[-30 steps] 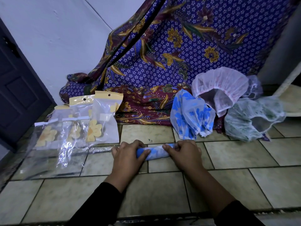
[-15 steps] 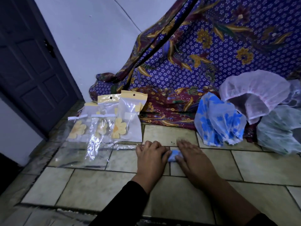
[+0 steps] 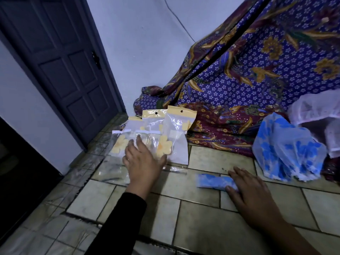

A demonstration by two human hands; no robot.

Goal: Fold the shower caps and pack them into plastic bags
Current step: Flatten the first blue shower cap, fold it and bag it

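A rolled blue-flowered shower cap [image 3: 213,182] lies on the tiled floor. My right hand [image 3: 246,188] rests flat on its right end with straight fingers. My left hand [image 3: 143,161] reaches left with spread fingers over the plastic bags [image 3: 174,138], which have yellow headers and yellow flower prints. It hovers at or touches their lower edge. Flat clear bags [image 3: 108,168] lie under and left of that hand.
An unfolded blue-flowered cap [image 3: 287,150] sits at the right, with a pink-white cap [image 3: 316,107] behind it. A purple batik cloth [image 3: 257,70] hangs at the back. A dark door [image 3: 60,57] stands at the left.
My left hand has left the rolled cap and moved left onto the bags. The right hand stays on the roll. The view has swung to the left.
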